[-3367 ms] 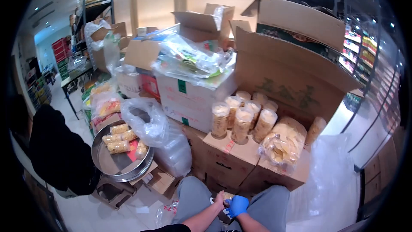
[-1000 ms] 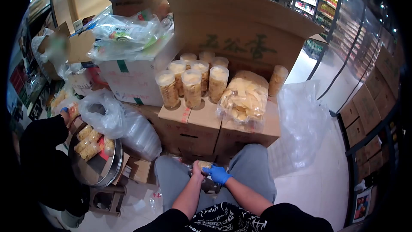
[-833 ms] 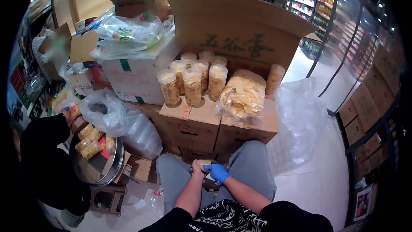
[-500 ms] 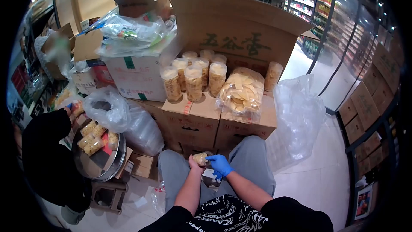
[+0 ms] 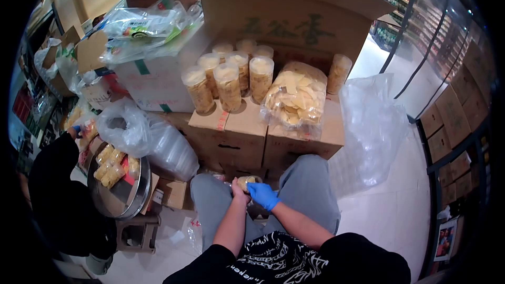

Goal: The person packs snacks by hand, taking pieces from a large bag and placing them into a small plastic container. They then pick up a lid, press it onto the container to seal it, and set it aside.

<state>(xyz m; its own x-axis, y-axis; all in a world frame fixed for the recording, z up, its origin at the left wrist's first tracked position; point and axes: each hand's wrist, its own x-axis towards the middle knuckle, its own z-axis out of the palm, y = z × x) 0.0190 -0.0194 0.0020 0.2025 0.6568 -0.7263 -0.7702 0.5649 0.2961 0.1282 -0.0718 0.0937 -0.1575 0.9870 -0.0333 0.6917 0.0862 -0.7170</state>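
Between my knees, my bare left hand (image 5: 239, 191) is closed around a small clear plastic jar (image 5: 245, 182) with pale yellow chips in it. The jar lies tilted in that hand. My right hand (image 5: 264, 196), in a blue glove, has its bent fingers at the jar's right end; whatever they pinch is hidden. In front of me, several filled jars (image 5: 228, 88) stand upright on brown cartons (image 5: 231, 133). Beside them lies a clear bag of flat yellow chips (image 5: 296, 94), and one more jar (image 5: 339, 74) stands at the right.
A large clear bag of empty containers (image 5: 371, 126) rests at right. On the left, a person in a black sleeve (image 5: 52, 165) reaches past a round metal tray (image 5: 138, 200) holding several jars, set on a stool (image 5: 138, 234). A white box (image 5: 152, 84) stands behind it.
The view has shifted slightly. My gloved fingers, earlier pointing at the jar with the index finger, are now more bent and closer over its end. My left hand keeps hold of it.
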